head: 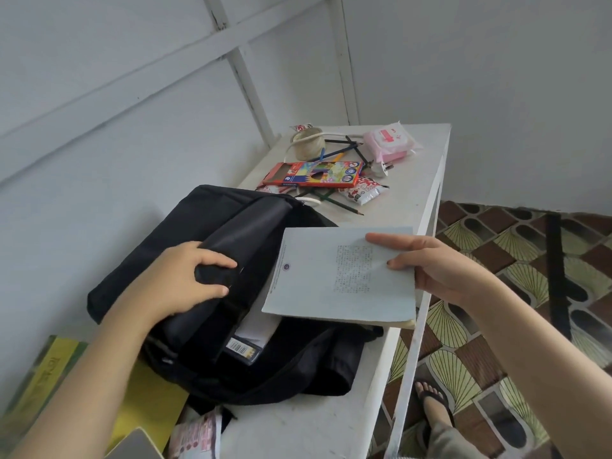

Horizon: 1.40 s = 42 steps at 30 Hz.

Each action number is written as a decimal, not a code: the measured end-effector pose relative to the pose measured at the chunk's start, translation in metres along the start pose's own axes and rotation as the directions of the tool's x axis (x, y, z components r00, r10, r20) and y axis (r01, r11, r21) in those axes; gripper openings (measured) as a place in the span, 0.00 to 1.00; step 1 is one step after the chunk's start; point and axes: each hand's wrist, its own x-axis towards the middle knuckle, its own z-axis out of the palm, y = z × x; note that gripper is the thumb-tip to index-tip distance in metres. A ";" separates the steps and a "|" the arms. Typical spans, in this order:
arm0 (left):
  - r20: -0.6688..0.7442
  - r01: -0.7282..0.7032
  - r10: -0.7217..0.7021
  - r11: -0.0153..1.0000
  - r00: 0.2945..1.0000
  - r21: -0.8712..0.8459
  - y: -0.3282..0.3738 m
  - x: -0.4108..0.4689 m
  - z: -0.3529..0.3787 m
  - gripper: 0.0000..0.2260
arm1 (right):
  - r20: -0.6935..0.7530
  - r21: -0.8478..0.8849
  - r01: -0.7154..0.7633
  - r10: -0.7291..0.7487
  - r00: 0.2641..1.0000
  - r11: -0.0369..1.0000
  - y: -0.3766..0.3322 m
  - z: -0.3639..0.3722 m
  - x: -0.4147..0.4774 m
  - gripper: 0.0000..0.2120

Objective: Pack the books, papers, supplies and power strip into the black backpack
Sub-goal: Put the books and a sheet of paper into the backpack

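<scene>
The black backpack (172,233) lies open on the white table (331,425). My left hand (185,276) grips the edge of its raised flap. My right hand (440,270) pinches a pale blue booklet (331,276) by its right edge, holding it just above the bag's opening. Inside the opening show a white paper (258,329) and a dark book with a barcode (243,349). At the table's far end lie a coloured pencil box (314,173), loose pencils (341,150), a white cord (308,144) with a plug (384,167), and a pink tissue pack (390,140).
Yellow and green books (59,369) and a pink printed paper (195,435) lie at the table's near left. Snack wrappers (364,190) sit by the pencil box. White walls close the left and back. Patterned floor (496,326) and my sandalled foot (433,405) are right of the table.
</scene>
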 end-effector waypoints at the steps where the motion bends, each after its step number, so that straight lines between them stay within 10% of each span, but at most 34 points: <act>1: -0.031 -0.002 0.001 1.000 1.000 -0.012 0.000 0.001 -0.004 0.20 | 0.016 -0.004 -0.012 0.012 1.000 1.000 0.000 0.002 0.001 0.22; 8: -0.131 -0.033 0.020 0.995 0.991 -0.099 -0.004 -0.002 -0.039 0.35 | 0.127 -0.042 -0.036 0.041 0.991 0.998 -0.005 0.038 0.028 0.21; 16: -0.163 -0.059 0.039 0.992 0.986 -0.116 -0.008 -0.010 -0.041 0.26 | 0.250 0.210 -0.061 0.007 0.968 0.976 0.007 0.104 0.069 0.29; 25: -0.193 -0.076 0.046 0.986 0.980 -0.149 -0.016 -0.010 -0.040 0.26 | 0.168 -0.371 0.081 -0.019 0.986 0.925 0.007 0.140 0.105 0.26; 29: -0.193 -0.073 0.039 0.982 0.981 -0.174 -0.017 -0.009 -0.041 0.27 | -0.013 -0.713 0.240 -0.355 0.935 0.659 0.015 0.148 0.117 0.18; 33: -0.169 -0.069 0.032 0.974 0.985 -0.217 -0.019 -0.011 -0.038 0.31 | 0.172 -0.868 0.392 -0.558 0.812 0.304 0.033 0.150 0.101 0.18; 37: -0.175 -0.077 0.032 0.964 0.984 -0.254 -0.022 -0.012 -0.034 0.32 | 0.382 -0.922 0.384 -0.310 0.871 -0.058 0.057 0.147 0.084 0.33; 42: -0.178 -0.073 0.026 0.962 0.984 -0.263 -0.022 -0.014 -0.033 0.32 | 0.419 -0.907 0.399 -0.178 0.890 -0.136 0.068 0.150 0.093 0.35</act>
